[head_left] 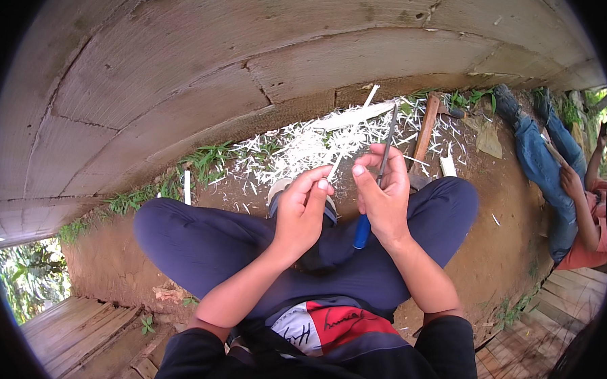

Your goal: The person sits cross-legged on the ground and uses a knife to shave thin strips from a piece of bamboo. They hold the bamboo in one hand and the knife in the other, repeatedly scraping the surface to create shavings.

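Note:
My left hand (301, 208) is closed, its thumb and fingertips pinching the lower end of a thin pale wood strip (353, 131) that slants up and away over the shavings. Just to its right, my right hand (386, 196) grips a narrow-bladed knife (389, 136). The dark blade points away from me, and the blue handle (362, 231) shows below the palm. The hands are close together above my crossed legs but do not touch. Beyond them, a heap of pale wood shavings (285, 151) covers the ground.
A tool with a brown wooden handle (425, 130) lies beyond my right knee, near a short pale wood piece (447, 166). A wider pale slat (361, 116) rests on the shavings. A plank wall (255, 45) stands ahead. Another person in jeans (545, 166) sits at right.

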`<state>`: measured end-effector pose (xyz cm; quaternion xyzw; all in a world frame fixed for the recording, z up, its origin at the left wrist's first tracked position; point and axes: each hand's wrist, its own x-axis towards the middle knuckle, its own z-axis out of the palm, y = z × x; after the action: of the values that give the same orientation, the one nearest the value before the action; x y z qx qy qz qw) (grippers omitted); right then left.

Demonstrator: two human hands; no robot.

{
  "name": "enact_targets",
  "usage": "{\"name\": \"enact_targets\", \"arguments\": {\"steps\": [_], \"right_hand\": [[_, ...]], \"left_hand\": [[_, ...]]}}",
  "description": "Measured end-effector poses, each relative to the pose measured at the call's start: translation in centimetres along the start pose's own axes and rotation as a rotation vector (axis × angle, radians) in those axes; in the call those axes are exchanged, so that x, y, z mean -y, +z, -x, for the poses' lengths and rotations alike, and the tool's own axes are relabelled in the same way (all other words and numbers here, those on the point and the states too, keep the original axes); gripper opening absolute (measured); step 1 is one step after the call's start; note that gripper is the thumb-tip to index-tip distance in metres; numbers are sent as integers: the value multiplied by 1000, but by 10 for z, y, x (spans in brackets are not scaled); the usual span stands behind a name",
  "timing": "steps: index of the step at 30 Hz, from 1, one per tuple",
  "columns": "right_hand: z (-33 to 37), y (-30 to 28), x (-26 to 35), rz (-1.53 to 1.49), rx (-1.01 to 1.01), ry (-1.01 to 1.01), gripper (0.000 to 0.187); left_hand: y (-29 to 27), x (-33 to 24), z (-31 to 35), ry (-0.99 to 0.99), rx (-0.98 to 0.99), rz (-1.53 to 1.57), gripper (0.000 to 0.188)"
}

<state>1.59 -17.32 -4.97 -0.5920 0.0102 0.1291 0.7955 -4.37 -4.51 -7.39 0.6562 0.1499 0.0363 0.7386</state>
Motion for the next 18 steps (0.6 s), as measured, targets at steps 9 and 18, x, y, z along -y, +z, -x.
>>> {"name": "enact_targets", "arguments": {"steps": [9,18], "right_hand": [[-2,-4,-1,12,-40,-70,43],[-2,-11,-1,-10,19,-70,44]], "left_hand": [[7,-2,2,20,70,-104,22],[5,1,1,18,109,-73,23]]}}
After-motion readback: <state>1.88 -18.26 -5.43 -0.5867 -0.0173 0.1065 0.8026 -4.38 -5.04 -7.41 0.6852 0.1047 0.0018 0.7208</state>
